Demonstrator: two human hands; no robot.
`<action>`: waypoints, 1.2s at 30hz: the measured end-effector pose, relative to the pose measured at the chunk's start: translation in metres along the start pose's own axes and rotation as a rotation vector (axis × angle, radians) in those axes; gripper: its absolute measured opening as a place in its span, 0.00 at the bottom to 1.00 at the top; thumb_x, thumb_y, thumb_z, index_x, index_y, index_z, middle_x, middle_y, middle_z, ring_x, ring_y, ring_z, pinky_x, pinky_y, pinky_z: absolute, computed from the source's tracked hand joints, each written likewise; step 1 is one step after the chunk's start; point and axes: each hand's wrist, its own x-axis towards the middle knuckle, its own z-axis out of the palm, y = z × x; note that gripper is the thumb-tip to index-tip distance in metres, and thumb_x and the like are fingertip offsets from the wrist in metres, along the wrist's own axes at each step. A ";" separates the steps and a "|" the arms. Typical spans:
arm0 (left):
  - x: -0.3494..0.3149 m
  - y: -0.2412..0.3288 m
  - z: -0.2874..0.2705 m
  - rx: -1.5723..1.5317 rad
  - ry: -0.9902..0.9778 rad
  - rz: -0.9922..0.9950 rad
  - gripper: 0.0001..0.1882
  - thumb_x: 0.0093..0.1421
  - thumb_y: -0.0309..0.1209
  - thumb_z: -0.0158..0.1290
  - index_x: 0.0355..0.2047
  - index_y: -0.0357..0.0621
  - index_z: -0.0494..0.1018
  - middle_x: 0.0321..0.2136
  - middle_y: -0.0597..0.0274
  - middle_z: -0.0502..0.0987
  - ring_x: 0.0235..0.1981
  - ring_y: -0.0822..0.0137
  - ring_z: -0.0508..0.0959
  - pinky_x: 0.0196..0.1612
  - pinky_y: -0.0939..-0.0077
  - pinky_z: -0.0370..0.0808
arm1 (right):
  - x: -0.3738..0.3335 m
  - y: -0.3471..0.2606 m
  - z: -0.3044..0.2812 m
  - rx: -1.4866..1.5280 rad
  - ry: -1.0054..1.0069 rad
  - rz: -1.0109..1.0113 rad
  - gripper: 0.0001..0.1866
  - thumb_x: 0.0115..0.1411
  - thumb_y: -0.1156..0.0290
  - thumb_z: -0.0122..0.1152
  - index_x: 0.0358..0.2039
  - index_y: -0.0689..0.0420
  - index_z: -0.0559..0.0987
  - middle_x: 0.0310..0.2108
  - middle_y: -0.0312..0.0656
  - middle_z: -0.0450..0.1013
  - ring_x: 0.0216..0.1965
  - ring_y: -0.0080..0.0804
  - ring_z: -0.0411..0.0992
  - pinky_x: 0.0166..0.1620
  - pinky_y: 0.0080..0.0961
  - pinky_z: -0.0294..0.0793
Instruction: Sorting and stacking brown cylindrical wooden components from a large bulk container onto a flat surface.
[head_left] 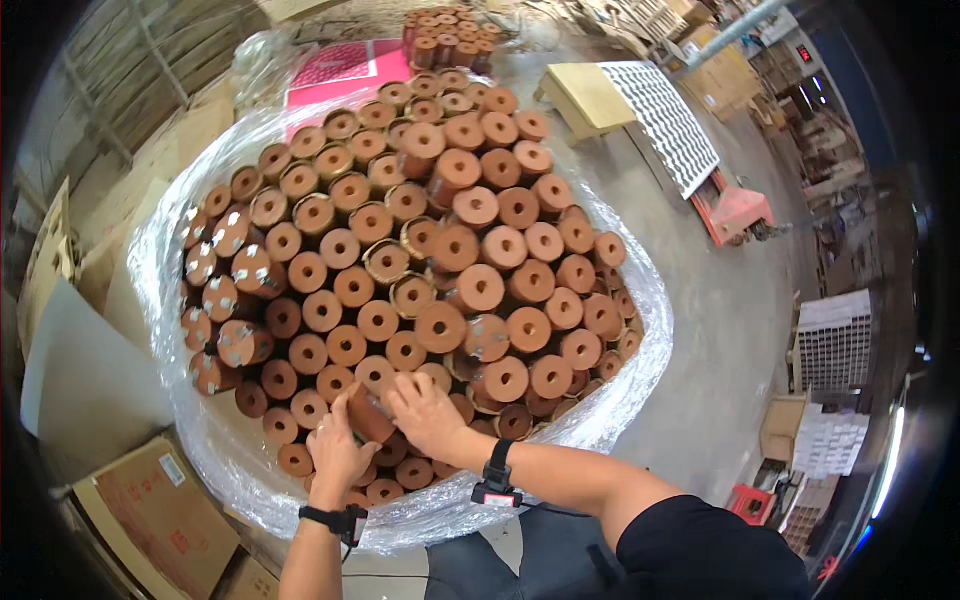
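Observation:
Close to the near edge of a large stack, a reddish-brown cylinder (370, 415) lies tilted, its smooth side showing between my two hands. My left hand (338, 445) is closed on its left end, thumb and fingers against it. From the right, my right hand (430, 415) grips the other side with bent fingers. Around and under them stand many like cylinders (440, 328) on end, most with a round hole in the top. At the stack's left, several cylinders (245, 343) carry silvery patches. My right fingertips partly cover the held piece.
Crumpled clear plastic wrap (640, 385) rings the stack. Cardboard boxes (160, 510) and a pale sheet (85, 370) are at the left. Beyond the stack lie a pink sheet (300, 95) and more cylinders (450, 40). A red pallet jack (735, 210) stands at the right, near a patterned panel (660, 120).

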 end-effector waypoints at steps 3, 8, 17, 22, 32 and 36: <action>-0.020 -0.006 0.014 0.020 0.197 0.076 0.47 0.45 0.36 0.71 0.63 0.46 0.58 0.46 0.50 0.73 0.51 0.48 0.73 0.52 0.50 0.64 | -0.010 -0.005 0.001 0.114 0.039 -0.006 0.20 0.55 0.70 0.58 0.48 0.61 0.70 0.58 0.55 0.61 0.54 0.51 0.61 0.48 0.31 0.75; -0.034 0.011 0.040 0.017 0.286 -0.129 0.36 0.45 0.43 0.71 0.50 0.42 0.69 0.44 0.55 0.75 0.46 0.49 0.74 0.49 0.56 0.64 | -0.028 0.012 0.003 0.379 0.171 0.044 0.14 0.54 0.74 0.58 0.41 0.62 0.71 0.59 0.58 0.61 0.54 0.55 0.64 0.50 0.36 0.77; -0.047 0.007 0.045 -0.018 0.332 -0.364 0.51 0.45 0.41 0.71 0.66 0.45 0.58 0.52 0.44 0.71 0.58 0.45 0.68 0.59 0.55 0.67 | -0.001 0.258 -0.200 0.461 0.566 0.175 0.28 0.45 0.74 0.67 0.49 0.58 0.70 0.44 0.47 0.69 0.45 0.46 0.69 0.49 0.39 0.70; -0.026 0.028 0.052 -0.220 0.232 -0.495 0.47 0.49 0.40 0.68 0.66 0.42 0.57 0.58 0.39 0.66 0.62 0.41 0.61 0.64 0.52 0.62 | 0.025 0.446 -0.174 0.115 0.491 0.404 0.35 0.44 0.68 0.70 0.55 0.54 0.69 0.52 0.46 0.68 0.51 0.51 0.67 0.55 0.42 0.70; -0.066 0.017 0.086 -0.262 0.434 -0.191 0.48 0.43 0.22 0.69 0.65 0.43 0.60 0.59 0.48 0.62 0.60 0.49 0.65 0.63 0.56 0.64 | 0.050 0.417 -0.143 0.210 0.511 0.229 0.22 0.55 0.70 0.64 0.51 0.57 0.73 0.51 0.50 0.71 0.51 0.50 0.71 0.54 0.44 0.71; -0.075 0.071 0.103 -0.050 0.451 -0.156 0.45 0.48 0.19 0.64 0.65 0.41 0.56 0.61 0.50 0.58 0.63 0.50 0.61 0.65 0.59 0.61 | -0.002 0.245 -0.146 0.727 0.203 -0.210 0.08 0.58 0.72 0.58 0.38 0.59 0.79 0.40 0.48 0.76 0.44 0.48 0.74 0.45 0.42 0.74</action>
